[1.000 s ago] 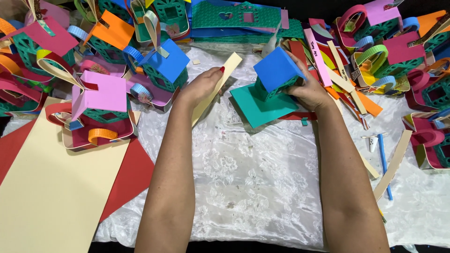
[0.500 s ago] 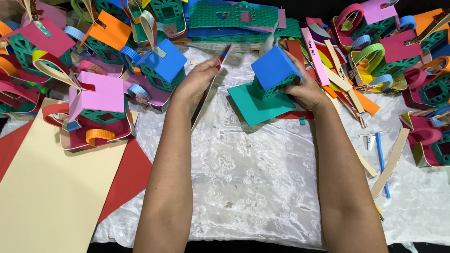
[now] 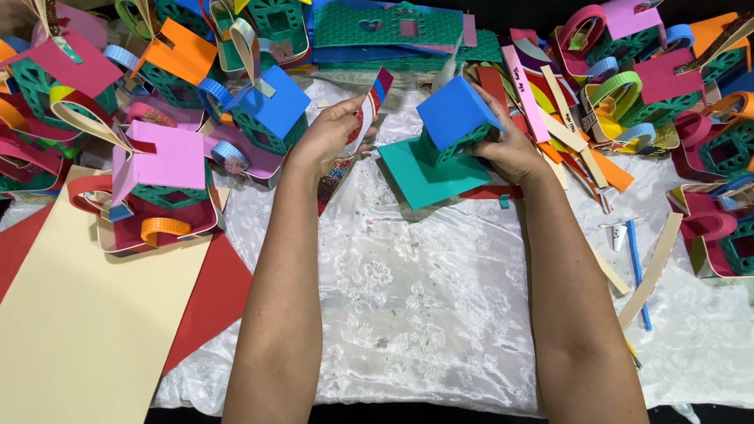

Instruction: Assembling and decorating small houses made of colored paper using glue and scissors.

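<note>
Nearest, under both forearms, lies the white lace cloth (image 3: 408, 314). Beyond it the left hand (image 3: 330, 137) is curled narrow around a long glittery paper strip (image 3: 355, 133) (its multicoloured face turned rightward), tilted on edge. Just right of it, the right hand (image 3: 510, 149) grips a small paper house (image 3: 452, 126) with a blue roof, standing on a teal card base (image 3: 428, 177).

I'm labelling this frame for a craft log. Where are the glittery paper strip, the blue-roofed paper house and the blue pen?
glittery paper strip (image 3: 355, 145), head view, on its patterned middle.
blue-roofed paper house (image 3: 455, 111), head view, on the blue roof.
blue pen (image 3: 636, 267), head view, on its barrel.
</note>
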